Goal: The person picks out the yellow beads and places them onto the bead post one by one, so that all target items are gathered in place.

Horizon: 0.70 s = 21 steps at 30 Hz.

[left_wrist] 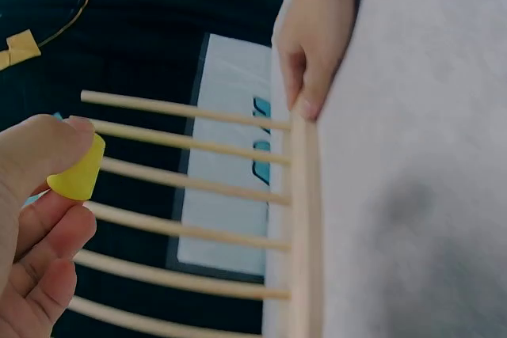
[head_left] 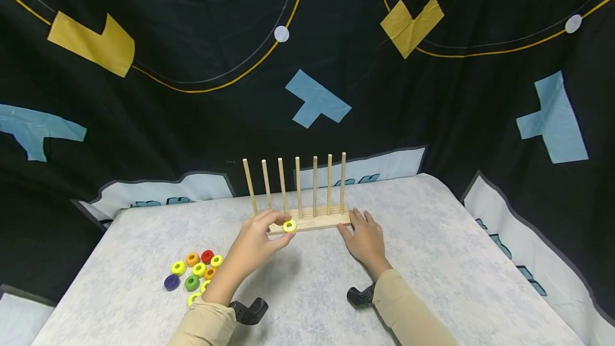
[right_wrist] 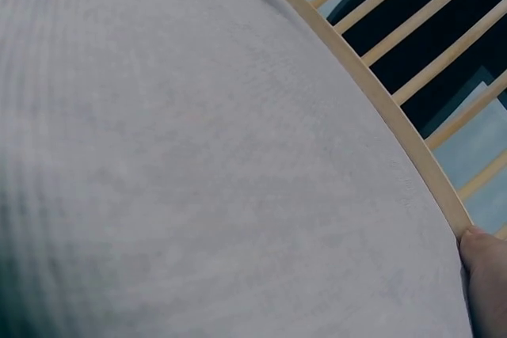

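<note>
My left hand (head_left: 251, 247) pinches a yellow ring (head_left: 290, 231) between thumb and fingers, its hole facing the head camera. From the left wrist view, that yellow ring (left_wrist: 79, 173) appears edge-on. Behind it stands a wooden peg stand (head_left: 317, 222), a flat base bearing several upright pegs in a row. The ring is in front of the stand's left half, apart from the peg tips. At the base's right end, my right hand (head_left: 367, 242) grips the corner, thumb at the front edge; the right wrist view catches only its thumb (right_wrist: 485, 263). The left hand hides the base's left part.
Left of the left forearm lies a loose group of rings: a purple ring (head_left: 171, 282), a red ring (head_left: 207, 257), a green ring (head_left: 191, 283), plus several yellow and orange ones. The forearm partly covers some. A dark curtain (head_left: 216, 127) hangs behind the pale table (head_left: 432, 260).
</note>
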Each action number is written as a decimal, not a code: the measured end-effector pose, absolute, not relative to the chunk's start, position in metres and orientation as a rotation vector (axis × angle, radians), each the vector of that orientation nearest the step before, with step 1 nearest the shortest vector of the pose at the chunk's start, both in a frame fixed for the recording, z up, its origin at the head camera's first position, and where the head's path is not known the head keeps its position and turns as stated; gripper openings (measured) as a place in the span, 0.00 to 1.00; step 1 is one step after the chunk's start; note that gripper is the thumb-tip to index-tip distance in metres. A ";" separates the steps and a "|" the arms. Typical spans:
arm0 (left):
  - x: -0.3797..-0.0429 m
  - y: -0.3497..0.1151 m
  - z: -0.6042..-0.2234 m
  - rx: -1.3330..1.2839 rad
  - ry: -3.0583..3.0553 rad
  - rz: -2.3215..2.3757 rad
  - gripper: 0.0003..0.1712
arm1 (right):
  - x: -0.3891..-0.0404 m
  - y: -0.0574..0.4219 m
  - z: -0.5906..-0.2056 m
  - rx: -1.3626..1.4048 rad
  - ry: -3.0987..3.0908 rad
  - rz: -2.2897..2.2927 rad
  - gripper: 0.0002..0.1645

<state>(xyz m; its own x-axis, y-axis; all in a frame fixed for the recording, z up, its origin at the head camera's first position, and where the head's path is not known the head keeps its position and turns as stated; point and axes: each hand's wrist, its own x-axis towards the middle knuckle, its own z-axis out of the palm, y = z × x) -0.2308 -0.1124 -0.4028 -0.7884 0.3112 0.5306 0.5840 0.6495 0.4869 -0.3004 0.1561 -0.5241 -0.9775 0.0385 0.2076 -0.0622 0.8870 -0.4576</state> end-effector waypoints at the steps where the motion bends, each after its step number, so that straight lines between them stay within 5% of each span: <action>1: -0.234 -0.108 -0.400 -0.712 -2.465 -0.932 0.15 | -0.300 0.156 -0.524 0.018 -2.843 0.699 0.37; 21: -0.278 -0.055 -0.351 -0.804 -2.457 -1.005 0.15 | -0.299 0.155 -0.524 0.022 -2.812 0.666 0.37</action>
